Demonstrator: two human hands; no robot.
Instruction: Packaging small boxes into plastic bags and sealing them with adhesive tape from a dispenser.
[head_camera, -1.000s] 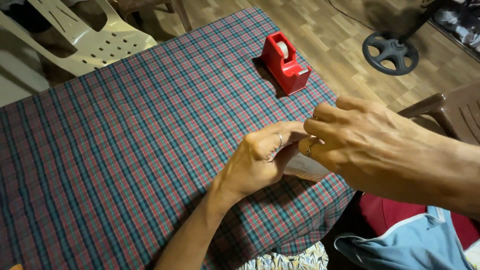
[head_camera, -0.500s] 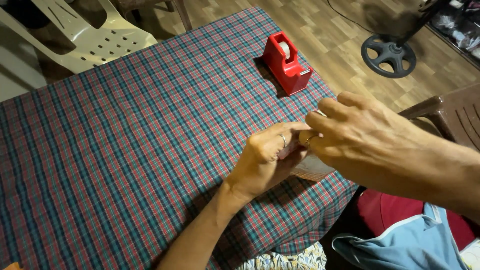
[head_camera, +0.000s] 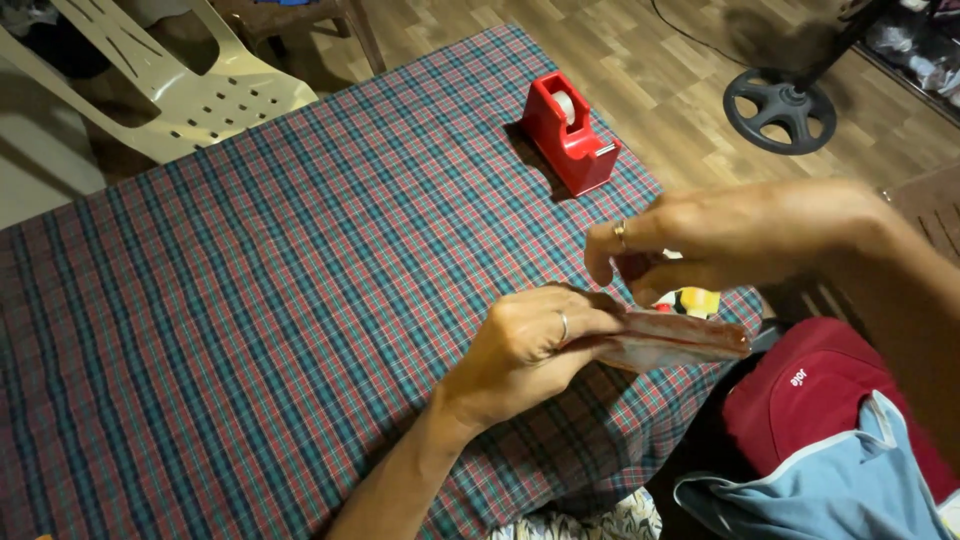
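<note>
Hands (head_camera: 640, 300) hold a reddish packet (head_camera: 670, 340) near a red tape dispenser (head_camera: 570, 135).

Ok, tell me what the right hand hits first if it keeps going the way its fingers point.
The right hand points left and slightly down. Its fingertips would likely first meet the left hand gripping the flat reddish packet; depth is unclear, so it might pass just above onto the plaid tablecloth.

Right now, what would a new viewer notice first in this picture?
Two hands meet at the table's near right edge: the left hand grips a flat reddish packet, and the right hand hovers just above it. Further back, a red tape dispenser stands on the plaid tablecloth.
</note>
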